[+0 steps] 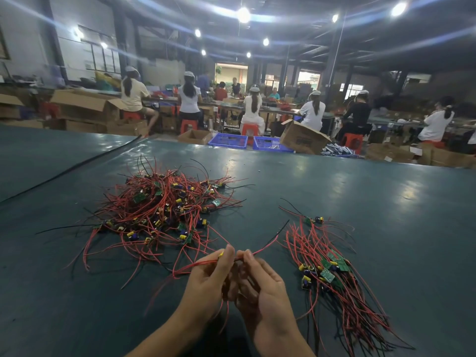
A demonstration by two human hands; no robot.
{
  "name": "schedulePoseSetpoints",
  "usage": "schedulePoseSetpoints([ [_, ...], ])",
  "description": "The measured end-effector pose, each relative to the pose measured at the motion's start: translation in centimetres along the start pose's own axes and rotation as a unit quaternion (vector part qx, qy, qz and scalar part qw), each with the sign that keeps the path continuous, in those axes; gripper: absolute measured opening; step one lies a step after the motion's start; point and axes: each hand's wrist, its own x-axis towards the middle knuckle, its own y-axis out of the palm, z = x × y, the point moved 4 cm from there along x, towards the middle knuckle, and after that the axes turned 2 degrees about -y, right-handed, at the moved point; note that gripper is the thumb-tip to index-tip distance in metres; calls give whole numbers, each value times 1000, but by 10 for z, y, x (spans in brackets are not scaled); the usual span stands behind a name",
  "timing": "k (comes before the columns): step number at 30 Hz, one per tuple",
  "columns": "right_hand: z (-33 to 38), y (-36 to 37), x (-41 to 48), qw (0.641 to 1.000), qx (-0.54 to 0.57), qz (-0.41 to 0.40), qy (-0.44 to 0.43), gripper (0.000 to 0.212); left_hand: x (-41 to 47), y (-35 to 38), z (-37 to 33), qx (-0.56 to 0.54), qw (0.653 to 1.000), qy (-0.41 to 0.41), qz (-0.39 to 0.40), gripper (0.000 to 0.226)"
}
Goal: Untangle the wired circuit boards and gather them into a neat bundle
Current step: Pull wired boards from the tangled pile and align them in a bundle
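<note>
Works at a dark green bench, both hands held close together just above it, near the middle of the front edge.

- Pinches a red wire with the left hand, fingers curled against the thumb. Small yellow part visible at those fingertips.
- Grips the same wire with the right hand, fingers curled, thumb on top.
- Cannot tell what lies between the palms: blurred and in shadow.
- Free end of the wire: up and to the right of the right hand, black at the tip.
- More red leads from the left hand, trailing left and down onto the bench.

Tangled pile of wired circuit boards: left of centre, beyond the left hand. Red and black leads in all directions, with green boards and yellow and blue parts among them.

Gathered bundle: right of the right hand, apart from it. Boards grouped together, leads roughly parallel toward the near right edge. One separate board at its far end.

Long black cable across the far left of the bench.

Beyond the bench: blue crates, a cardboard box, and people seated on red stools, backs turned.
</note>
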Motion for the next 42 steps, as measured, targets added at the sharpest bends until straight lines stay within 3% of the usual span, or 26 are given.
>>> schedulePoseSetpoints([
  [6,10,-14,3,990,-61,-125,-28,14,5,-2,4,53,996,64,-26,36],
  [14,50,-51,13,959,35,-260,-111,7,0,4,4,49,993,109,-10,37],
  [23,45,-48,9,970,37,-220,-91,13,0,1,10,39,995,86,29,37],
  [27,26,-24,1,989,-51,-140,-22,41,4,-3,10,43,994,99,10,35],
  [31,7,3,-9,996,-75,-47,-7,33,5,-6,11,75,991,105,39,22],
  [34,6,3,-8,995,-69,-71,-16,16,6,-5,10,92,989,97,69,22],
  [39,11,-8,-3,988,-93,-123,-17,12,5,-2,12,104,987,100,65,40],
  [42,25,-21,2,981,-79,-175,-24,14,5,1,11,89,990,91,62,37],
])
